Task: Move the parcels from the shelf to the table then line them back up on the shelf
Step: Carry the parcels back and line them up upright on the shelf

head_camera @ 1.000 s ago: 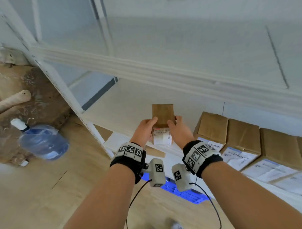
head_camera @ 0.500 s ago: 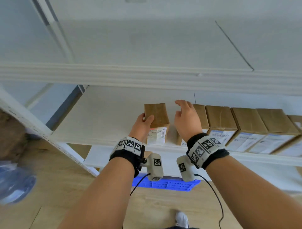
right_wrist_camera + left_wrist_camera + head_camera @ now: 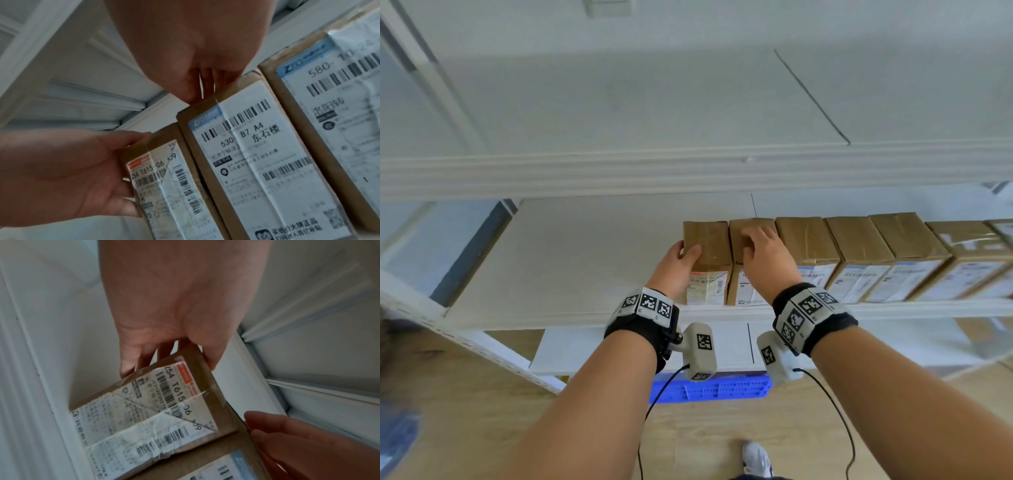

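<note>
A white shelf [image 3: 571, 260] carries a row of brown cardboard parcels [image 3: 859, 246] standing side by side at its near edge, running from the middle to the right, printed labels facing outward; the leftmost parcel [image 3: 710, 246] touches its neighbour.

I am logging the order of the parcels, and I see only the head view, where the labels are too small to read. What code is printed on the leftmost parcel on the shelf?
Observer: In the left wrist view, the leftmost parcel has a label with a red header that reads 254 T615-06 109.
Operator: Thank you. And the neighbour on its right?
Observer: In the right wrist view, the second parcel has a blue ZTO label that reads 530 B7 A4.
</note>
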### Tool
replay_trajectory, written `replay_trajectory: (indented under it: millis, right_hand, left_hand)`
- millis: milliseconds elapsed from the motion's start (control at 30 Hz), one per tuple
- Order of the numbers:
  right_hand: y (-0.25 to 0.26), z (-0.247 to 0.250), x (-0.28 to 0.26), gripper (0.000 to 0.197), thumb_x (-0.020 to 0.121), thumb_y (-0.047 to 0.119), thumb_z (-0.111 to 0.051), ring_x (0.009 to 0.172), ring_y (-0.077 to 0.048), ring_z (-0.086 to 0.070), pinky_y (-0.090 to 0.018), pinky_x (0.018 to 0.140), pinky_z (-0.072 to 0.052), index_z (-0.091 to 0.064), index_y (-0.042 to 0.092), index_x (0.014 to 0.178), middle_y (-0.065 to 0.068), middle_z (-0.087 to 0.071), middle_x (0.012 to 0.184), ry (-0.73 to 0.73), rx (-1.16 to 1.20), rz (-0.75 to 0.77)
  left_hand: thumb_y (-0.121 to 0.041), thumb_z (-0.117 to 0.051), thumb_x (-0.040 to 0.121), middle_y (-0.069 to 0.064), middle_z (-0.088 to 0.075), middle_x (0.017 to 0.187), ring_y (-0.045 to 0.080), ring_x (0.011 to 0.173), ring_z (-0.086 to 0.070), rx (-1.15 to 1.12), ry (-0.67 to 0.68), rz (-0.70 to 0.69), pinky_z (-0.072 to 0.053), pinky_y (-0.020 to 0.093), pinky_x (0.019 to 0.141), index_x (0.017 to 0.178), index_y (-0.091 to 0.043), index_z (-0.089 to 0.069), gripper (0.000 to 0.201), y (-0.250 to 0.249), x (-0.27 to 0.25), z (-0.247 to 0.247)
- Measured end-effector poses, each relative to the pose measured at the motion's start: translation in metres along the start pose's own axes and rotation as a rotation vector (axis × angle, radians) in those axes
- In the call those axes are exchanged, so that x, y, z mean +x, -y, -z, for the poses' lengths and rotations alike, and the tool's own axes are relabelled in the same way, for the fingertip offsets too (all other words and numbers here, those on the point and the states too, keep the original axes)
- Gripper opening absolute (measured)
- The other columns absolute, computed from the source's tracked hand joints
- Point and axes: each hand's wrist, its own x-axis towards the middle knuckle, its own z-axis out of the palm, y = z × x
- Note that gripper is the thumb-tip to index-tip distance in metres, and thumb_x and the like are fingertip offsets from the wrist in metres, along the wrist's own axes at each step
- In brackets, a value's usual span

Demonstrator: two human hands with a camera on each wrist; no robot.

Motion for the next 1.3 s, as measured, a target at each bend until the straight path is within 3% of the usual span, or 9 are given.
replay_trajectory:
  millis: [67, 167, 267, 333, 533, 800, 933, 1133, 1300]
  right_hand:
    - [0.001, 0.004, -0.002, 0.04, 0.095, 0.006, -0.042, 0.11, -0.024, -0.055, -0.033, 0.087, -0.049, -0.051, 0.012, 0.134, -0.007, -0.05, 0.133, -0.03, 0.035, 0.0]
    - [0.0, 0.013, -0.009, 0.042, 0.093, 0.002, -0.042, 0.108, -0.026, -0.058, -0.033, 0.083, -0.051, -0.054, 0.012, 0.133, -0.008, -0.05, 0.135, -0.125, 0.087, -0.005]
    - [-0.009, 0.03, -0.021, 0.042, 0.093, 0.002, -0.043, 0.115, -0.023, -0.054, -0.026, 0.084, -0.043, -0.054, 0.012, 0.132, -0.007, -0.05, 0.136, -0.197, 0.088, -0.04]
    - [-0.021, 0.044, -0.032, 0.042, 0.093, 0.003, -0.043, 0.112, -0.023, -0.054, -0.025, 0.082, -0.04, -0.055, 0.013, 0.132, -0.007, -0.051, 0.132, -0.246, 0.083, -0.086]
    - [-0.078, 0.094, -0.079, 0.036, 0.095, 0.006, -0.046, 0.116, -0.021, -0.054, -0.025, 0.087, -0.042, -0.058, 0.015, 0.128, -0.004, -0.052, 0.134, -0.389, 0.091, -0.2]
    - [-0.201, 0.189, -0.145, 0.037, 0.095, 0.008, -0.047, 0.119, -0.021, -0.053, -0.028, 0.095, -0.042, -0.056, 0.016, 0.13, -0.004, -0.051, 0.136, -0.537, 0.076, -0.368]
    - [-0.281, 0.254, -0.186, 0.037, 0.095, 0.011, -0.047, 0.122, -0.02, -0.051, -0.03, 0.098, -0.042, -0.055, 0.018, 0.131, -0.001, -0.049, 0.138, -0.561, 0.06, -0.47]
    - [-0.393, 0.345, -0.25, 0.037, 0.095, 0.01, -0.047, 0.121, -0.02, -0.052, -0.02, 0.091, -0.036, -0.057, 0.016, 0.13, -0.004, -0.05, 0.137, -0.583, 0.014, -0.602]
    - [-0.467, 0.4, -0.288, 0.037, 0.096, 0.011, -0.046, 0.117, -0.019, -0.053, -0.023, 0.088, -0.041, -0.055, 0.017, 0.131, -0.002, -0.049, 0.137, -0.603, -0.003, -0.704]
  left_hand:
    - [-0.046, -0.044, 0.098, 0.006, -0.055, 0.14, 0.025, 0.122, -0.057, 0.044, -0.04, 0.006, -0.044, 0.047, 0.106, 0.145, -0.019, -0.039, 0.054, 0.001, 0.001, -0.002]
    - [-0.043, -0.045, 0.099, 0.006, -0.035, 0.155, 0.026, 0.14, -0.038, 0.18, -0.22, -0.043, -0.032, 0.041, 0.114, 0.152, -0.017, -0.027, 0.061, -0.006, -0.004, -0.01]
    - [-0.03, -0.046, 0.1, 0.01, -0.039, 0.152, 0.026, 0.14, -0.035, 0.326, -0.408, -0.23, -0.028, 0.037, 0.115, 0.148, -0.012, -0.035, 0.053, -0.028, -0.015, -0.02]
    - [-0.021, -0.046, 0.099, 0.011, -0.042, 0.15, 0.027, 0.14, -0.035, 0.346, -0.434, -0.372, -0.027, 0.038, 0.117, 0.145, -0.009, -0.04, 0.048, -0.047, -0.021, -0.033]
    - [-0.019, -0.046, 0.099, 0.003, -0.043, 0.149, 0.019, 0.139, -0.036, 0.318, -0.226, -0.607, -0.031, 0.036, 0.116, 0.144, -0.016, -0.043, 0.045, -0.096, -0.048, -0.117]
    - [-0.014, -0.046, 0.099, 0.0, -0.039, 0.151, 0.015, 0.141, -0.033, 0.351, 0.108, -0.734, -0.027, 0.027, 0.113, 0.144, -0.018, -0.043, 0.046, -0.146, -0.094, -0.294]
    - [-0.014, -0.046, 0.098, 0.0, -0.045, 0.147, 0.016, 0.137, -0.038, 0.355, 0.213, -0.736, -0.032, 0.027, 0.108, 0.142, -0.018, -0.045, 0.044, -0.175, -0.117, -0.4]
    - [-0.014, -0.046, 0.099, 0.003, -0.049, 0.143, 0.017, 0.133, -0.043, 0.353, 0.364, -0.724, -0.031, 0.018, 0.099, 0.14, -0.016, -0.047, 0.041, -0.209, -0.154, -0.546]
    - [-0.017, -0.047, 0.098, 0.001, -0.049, 0.143, 0.018, 0.133, -0.044, 0.34, 0.467, -0.663, -0.039, 0.035, 0.109, 0.14, -0.02, -0.047, 0.042, -0.227, -0.174, -0.642]
